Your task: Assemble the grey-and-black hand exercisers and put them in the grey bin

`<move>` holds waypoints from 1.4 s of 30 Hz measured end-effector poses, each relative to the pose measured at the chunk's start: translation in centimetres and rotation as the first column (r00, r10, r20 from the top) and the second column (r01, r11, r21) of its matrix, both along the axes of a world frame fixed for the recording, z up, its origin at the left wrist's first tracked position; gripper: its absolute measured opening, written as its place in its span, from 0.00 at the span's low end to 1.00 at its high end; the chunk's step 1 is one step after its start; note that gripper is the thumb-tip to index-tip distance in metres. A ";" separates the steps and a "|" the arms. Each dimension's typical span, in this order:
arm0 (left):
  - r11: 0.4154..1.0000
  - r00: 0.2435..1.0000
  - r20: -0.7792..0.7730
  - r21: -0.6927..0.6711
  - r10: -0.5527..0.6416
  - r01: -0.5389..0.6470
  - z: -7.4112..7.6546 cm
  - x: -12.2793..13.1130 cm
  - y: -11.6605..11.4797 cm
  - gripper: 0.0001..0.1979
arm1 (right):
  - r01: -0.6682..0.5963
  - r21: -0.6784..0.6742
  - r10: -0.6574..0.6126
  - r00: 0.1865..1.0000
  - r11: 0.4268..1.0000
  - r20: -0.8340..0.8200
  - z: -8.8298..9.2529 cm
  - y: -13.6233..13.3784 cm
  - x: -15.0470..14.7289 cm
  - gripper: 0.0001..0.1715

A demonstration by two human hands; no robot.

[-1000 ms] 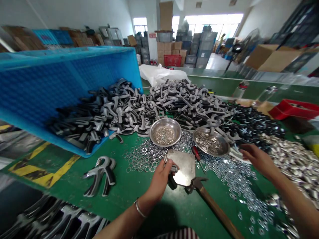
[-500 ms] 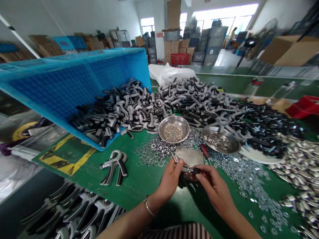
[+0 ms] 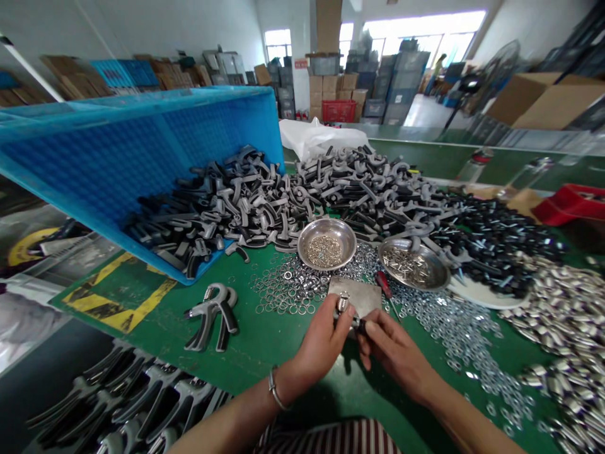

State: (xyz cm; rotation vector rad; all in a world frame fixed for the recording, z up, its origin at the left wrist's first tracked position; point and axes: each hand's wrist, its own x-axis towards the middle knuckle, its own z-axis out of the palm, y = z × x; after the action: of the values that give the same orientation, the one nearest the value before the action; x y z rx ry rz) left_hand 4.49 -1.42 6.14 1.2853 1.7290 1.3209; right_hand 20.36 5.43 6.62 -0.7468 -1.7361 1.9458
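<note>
Coiled metal piece (image 3: 343, 302), silvery and ridged, sits in the left hand (image 3: 322, 337).

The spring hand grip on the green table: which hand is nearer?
Left. The left hand is right of the hand grip; the right hand is farther right.

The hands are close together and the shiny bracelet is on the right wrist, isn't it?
Not quite: in the head view, the shiny bracelet is on the left wrist. The left hand and right hand are indeed close together.
</note>
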 end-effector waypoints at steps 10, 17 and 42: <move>0.929 0.916 -0.223 0.085 -0.334 0.360 -0.6 -2.5 0.0 0.10 | -0.195 -0.549 0.283 0.956 0.813 0.080 -1.7 -1.3 -0.6 0.37; 0.988 0.988 -0.014 -0.020 -0.151 0.151 -2.1 -2.8 -0.2 0.13 | -0.094 0.506 -0.137 0.907 0.858 0.399 -1.5 -0.5 -0.4 0.32; 0.963 0.969 -0.128 0.143 -0.211 0.229 -0.7 -1.5 -0.6 0.08 | -0.219 -0.129 0.248 0.924 0.967 0.290 -1.7 -1.3 -0.7 0.40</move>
State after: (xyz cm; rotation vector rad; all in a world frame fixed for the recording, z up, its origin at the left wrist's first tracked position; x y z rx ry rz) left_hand 2.99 -2.05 5.42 1.6186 1.5259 1.2955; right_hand 19.62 4.17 4.93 -0.9542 -2.0045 2.1775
